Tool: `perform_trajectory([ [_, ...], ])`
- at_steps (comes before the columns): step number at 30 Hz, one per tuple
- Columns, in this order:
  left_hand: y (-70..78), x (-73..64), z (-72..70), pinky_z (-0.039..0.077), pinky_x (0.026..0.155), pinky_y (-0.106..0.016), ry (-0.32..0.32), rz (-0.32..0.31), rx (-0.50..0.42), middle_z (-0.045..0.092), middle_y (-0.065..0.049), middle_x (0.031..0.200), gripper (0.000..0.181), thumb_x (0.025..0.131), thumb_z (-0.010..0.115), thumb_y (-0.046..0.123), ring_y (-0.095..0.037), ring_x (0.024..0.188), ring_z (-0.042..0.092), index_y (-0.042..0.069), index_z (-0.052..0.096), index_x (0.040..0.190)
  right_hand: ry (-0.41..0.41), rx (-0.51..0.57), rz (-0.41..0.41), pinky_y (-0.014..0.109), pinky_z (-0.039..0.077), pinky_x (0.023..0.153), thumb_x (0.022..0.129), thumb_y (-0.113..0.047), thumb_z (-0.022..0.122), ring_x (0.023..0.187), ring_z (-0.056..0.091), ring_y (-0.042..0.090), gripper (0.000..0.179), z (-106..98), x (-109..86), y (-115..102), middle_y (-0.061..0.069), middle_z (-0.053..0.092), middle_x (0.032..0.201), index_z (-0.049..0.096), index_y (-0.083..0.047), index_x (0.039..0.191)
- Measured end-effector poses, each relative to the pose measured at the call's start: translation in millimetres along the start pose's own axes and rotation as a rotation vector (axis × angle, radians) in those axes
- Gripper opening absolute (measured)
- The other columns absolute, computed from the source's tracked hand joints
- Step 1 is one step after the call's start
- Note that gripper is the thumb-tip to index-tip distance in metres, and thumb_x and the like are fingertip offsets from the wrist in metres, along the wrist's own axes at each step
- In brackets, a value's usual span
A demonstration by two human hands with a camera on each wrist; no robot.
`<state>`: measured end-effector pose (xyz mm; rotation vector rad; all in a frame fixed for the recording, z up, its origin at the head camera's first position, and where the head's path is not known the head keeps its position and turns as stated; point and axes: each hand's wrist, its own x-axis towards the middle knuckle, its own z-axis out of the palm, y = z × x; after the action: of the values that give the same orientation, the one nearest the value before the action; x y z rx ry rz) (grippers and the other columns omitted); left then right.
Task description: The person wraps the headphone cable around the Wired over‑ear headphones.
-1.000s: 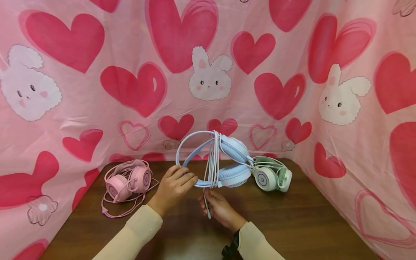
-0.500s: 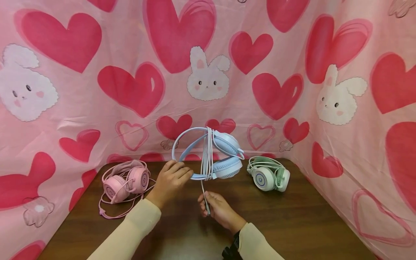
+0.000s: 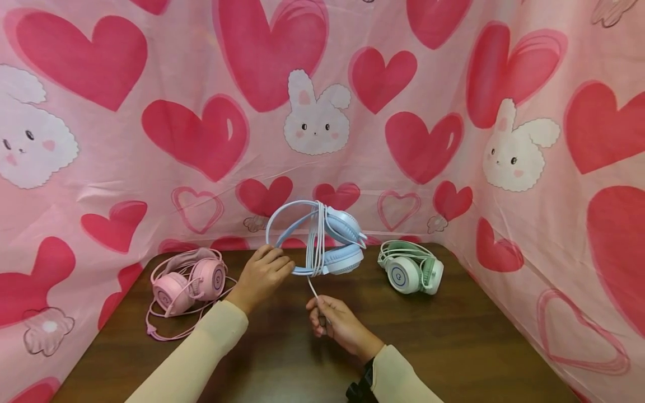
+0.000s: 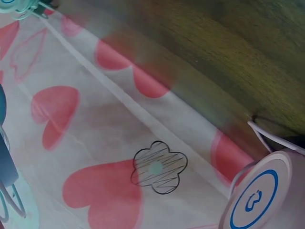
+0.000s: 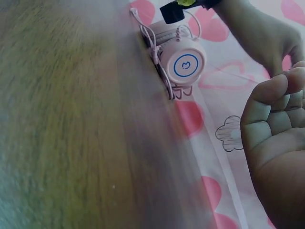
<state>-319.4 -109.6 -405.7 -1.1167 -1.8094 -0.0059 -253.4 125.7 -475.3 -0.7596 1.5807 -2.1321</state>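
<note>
Blue headphones are held up above the table, their white cable wound several times around the headband and beside the ear cups. My left hand grips the headband at its left side. Below the headphones, my right hand pinches the free end of the cable, which runs taut down from the windings. In the right wrist view the right hand shows curled fingers, and the cable there is out of sight. Only a sliver of the blue headphones shows at the left wrist view's edge.
Pink headphones with a loose cable lie on the dark wooden table at the left. Green and white headphones stand at the back right. A pink cloth with hearts and rabbits hangs behind and at both sides.
The blue headphones have shifted a little left with my left hand, away from the green pair. The cable end, visible below my right fingers earlier, is now mostly hidden in that hand.
</note>
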Motion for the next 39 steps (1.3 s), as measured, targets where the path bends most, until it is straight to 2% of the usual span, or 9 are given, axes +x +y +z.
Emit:
perform_trajectory([
  [4,-0.9,-3.8,5.0,0.045,0.091,-0.043,-0.024,0.005,0.013,0.07,-0.005,0.09,0.028,0.098,0.044,0.002,-0.027,0.094,0.061,0.008,0.071,0.094,-0.011,0.002,0.021,0.027,0.046,0.061,0.106,-0.031,0.037,0.063,0.049,0.012,0.029,1.5,-0.3,-3.5,0.001,0.052,0.077,0.053,-0.007,0.11],
  [12,-0.6,-10.7,11.3,0.046,0.089,-0.044,-0.015,0.015,0.021,0.067,-0.002,0.083,0.027,0.093,0.043,0.002,-0.026,0.088,0.061,0.009,0.068,0.086,-0.01,-0.021,0.096,0.028,0.048,0.062,0.105,-0.03,0.041,0.066,0.051,0.013,0.031,3.5,-0.5,-4.9,0.002,0.055,0.078,0.053,-0.004,0.116],
  [19,-0.3,-16.8,13.2,0.046,0.089,-0.042,-0.069,0.059,0.031,0.065,-0.001,0.08,0.025,0.094,0.044,0.003,-0.025,0.087,0.059,0.009,0.066,0.084,0.002,-0.157,0.132,0.026,0.049,0.062,0.104,-0.028,0.044,0.066,0.054,0.013,0.043,2.7,-2.5,-14.3,0.003,0.058,0.079,0.049,0.008,0.127],
  [26,4.9,-27.3,17.9,0.046,0.089,-0.04,-0.107,0.126,0.045,0.064,-0.001,0.077,0.03,0.095,0.04,0.002,-0.024,0.085,0.057,0.01,0.066,0.082,-0.021,-0.356,0.072,0.022,0.049,0.059,0.104,-0.016,0.043,0.062,0.056,0.011,0.036,0.4,-1.3,-23.9,0.005,0.06,0.076,0.052,0.013,0.124],
  [29,6.9,-31.9,20.7,0.045,0.091,-0.041,-0.127,0.136,0.042,0.064,-0.001,0.078,0.032,0.096,0.039,0.001,-0.024,0.085,0.057,0.01,0.067,0.084,-0.015,-0.396,0.057,0.022,0.048,0.058,0.104,-0.012,0.043,0.061,0.055,0.011,0.034,-1.2,-0.9,-25.8,0.006,0.06,0.075,0.053,0.014,0.123],
  [35,8.7,-34.8,22.1,0.046,0.092,-0.042,-0.14,0.145,0.033,0.064,-0.001,0.079,0.024,0.093,0.046,0.003,-0.024,0.086,0.056,0.01,0.068,0.086,0.016,-0.45,0.057,0.028,0.048,0.058,0.103,-0.013,0.045,0.061,0.055,0.013,0.03,-2.7,1.1,-29.2,0.007,0.062,0.075,0.058,0.011,0.117],
  [39,9.3,-35.6,20.4,0.046,0.092,-0.042,-0.145,0.153,0.031,0.065,-0.001,0.08,0.027,0.094,0.043,0.003,-0.024,0.086,0.057,0.01,0.069,0.087,0.044,-0.491,0.048,0.031,0.05,0.059,0.102,-0.013,0.047,0.062,0.055,0.015,0.031,-4.3,4.4,-31.7,0.009,0.063,0.075,0.059,0.01,0.119],
])
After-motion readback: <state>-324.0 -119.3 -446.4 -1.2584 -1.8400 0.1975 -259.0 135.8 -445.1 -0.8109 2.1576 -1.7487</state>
